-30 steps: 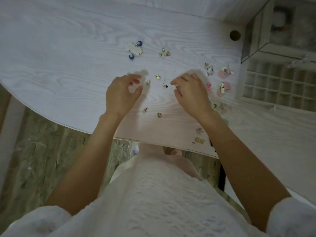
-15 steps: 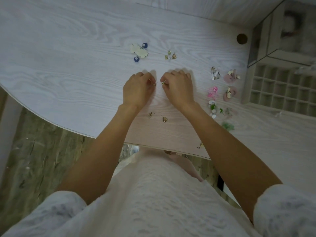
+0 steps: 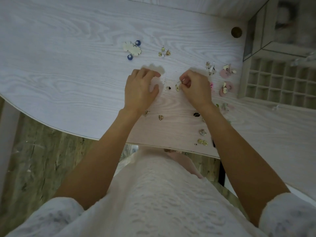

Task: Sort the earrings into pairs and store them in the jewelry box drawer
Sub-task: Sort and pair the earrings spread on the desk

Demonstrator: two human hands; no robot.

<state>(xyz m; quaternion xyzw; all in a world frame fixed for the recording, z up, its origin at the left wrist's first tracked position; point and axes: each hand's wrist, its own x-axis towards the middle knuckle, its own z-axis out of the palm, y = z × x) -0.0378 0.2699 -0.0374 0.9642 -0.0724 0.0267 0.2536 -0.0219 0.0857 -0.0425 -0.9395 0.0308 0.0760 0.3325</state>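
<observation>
Pale wood-grain surface (image 3: pixel 68 57) fills most of the frame, with its curved front edge running from the left side down to the lower middle. At the right edge stands the jewelry box (image 3: pixel 280 31), and in front of it its drawer (image 3: pixel 277 86) is pulled open, showing a grid of small square compartments. A person in a white textured top leans over from the bottom of the frame, both bare forearms reaching up to the centre.

Left hand (image 3: pixel 139 89) lies palm down on the surface with the fingers loosely bent; whether it holds something under them I cannot tell. Right hand (image 3: pixel 196 88) has its fingers curled, and thumb and forefinger pinch a small gold earring (image 3: pixel 177 86) by its post, just above the surface. Between the two hands lies a tiny dark stud (image 3: pixel 168 87).

Other earrings are scattered around. A cream flower pair with blue beads (image 3: pixel 132 49) lies in the upper middle, with a small gold group (image 3: pixel 164 51) to the right of it. Two pink round earrings (image 3: pixel 226 79) lie just beside the drawer. Below the hands there are a gold heart piece (image 3: pixel 160 117), a dark piece (image 3: pixel 196 114) near the right wrist, and two round gold studs (image 3: pixel 202 141) near the front edge
</observation>
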